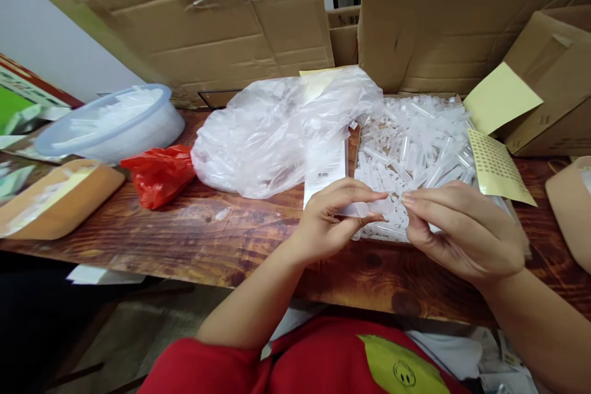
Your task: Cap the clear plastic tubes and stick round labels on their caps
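Observation:
My left hand [323,225] is closed around a translucent white plastic tube [354,210], with the thumb below it and the fingers above. Just to its right, the fingertips of my right hand [466,231] are pinched together; whatever lies between them is too small to make out. A narrow gap separates the two hands. Behind and below them, a shallow cardboard tray holds a heap of clear and frosted plastic tubes [406,157], mixed with small pieces. My right hand covers the tray's near right part.
A clear plastic bag [263,135] and a printed paper [325,166] lie left of the tray. Further left are a red bag [161,175], a blue basin [161,126] and an orange container [99,188]. Yellow sticker sheets [501,166] rest at the right. Cardboard boxes [286,18] stand behind.

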### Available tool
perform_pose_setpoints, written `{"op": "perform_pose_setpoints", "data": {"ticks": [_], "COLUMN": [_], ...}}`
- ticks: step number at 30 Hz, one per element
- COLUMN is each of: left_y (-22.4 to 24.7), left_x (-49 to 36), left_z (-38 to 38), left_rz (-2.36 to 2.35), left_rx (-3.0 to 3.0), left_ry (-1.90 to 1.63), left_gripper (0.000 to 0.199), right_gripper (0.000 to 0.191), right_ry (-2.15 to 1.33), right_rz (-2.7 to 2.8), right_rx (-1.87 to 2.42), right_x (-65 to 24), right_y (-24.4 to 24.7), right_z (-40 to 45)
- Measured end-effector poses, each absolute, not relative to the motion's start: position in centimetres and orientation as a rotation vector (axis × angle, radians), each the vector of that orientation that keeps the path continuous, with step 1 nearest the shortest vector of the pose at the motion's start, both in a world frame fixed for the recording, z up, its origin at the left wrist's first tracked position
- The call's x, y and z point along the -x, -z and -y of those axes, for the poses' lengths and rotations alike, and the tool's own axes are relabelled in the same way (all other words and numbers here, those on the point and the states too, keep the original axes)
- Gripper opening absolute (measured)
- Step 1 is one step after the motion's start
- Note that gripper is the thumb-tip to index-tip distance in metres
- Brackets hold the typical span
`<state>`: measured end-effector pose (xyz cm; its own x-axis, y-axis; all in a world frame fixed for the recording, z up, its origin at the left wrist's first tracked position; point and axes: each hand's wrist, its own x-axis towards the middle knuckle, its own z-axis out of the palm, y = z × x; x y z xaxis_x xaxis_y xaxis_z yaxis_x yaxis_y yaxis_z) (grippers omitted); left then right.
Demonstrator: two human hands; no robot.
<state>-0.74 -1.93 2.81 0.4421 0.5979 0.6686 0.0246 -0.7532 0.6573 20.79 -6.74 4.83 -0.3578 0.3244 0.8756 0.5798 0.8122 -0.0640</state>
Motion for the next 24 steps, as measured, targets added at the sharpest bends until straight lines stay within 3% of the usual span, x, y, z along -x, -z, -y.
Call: {"op": "perform_pose_setpoints", "data": {"ticks": [9, 24], "left_y": [-2.26, -2.25], "left_x": [0.96, 0.94], "left_z": [2.03, 2.02], "left_rz": [-0.514, -0.533], "left_rx": [-2.099, -2.041], "left_ry": [-1.276, -1.235], "left_gripper": [0.035, 0.025], "right_gripper": [0.027, 0.023], "right_ry": [0.359, 0.369], "right_rz": [2.181, 2.229], "right_rx": [0.627, 0.666], "right_x": [-21.10, -20.82], "right_y": [-5.10, -4.92], "right_z": [6.54, 6.67]}}
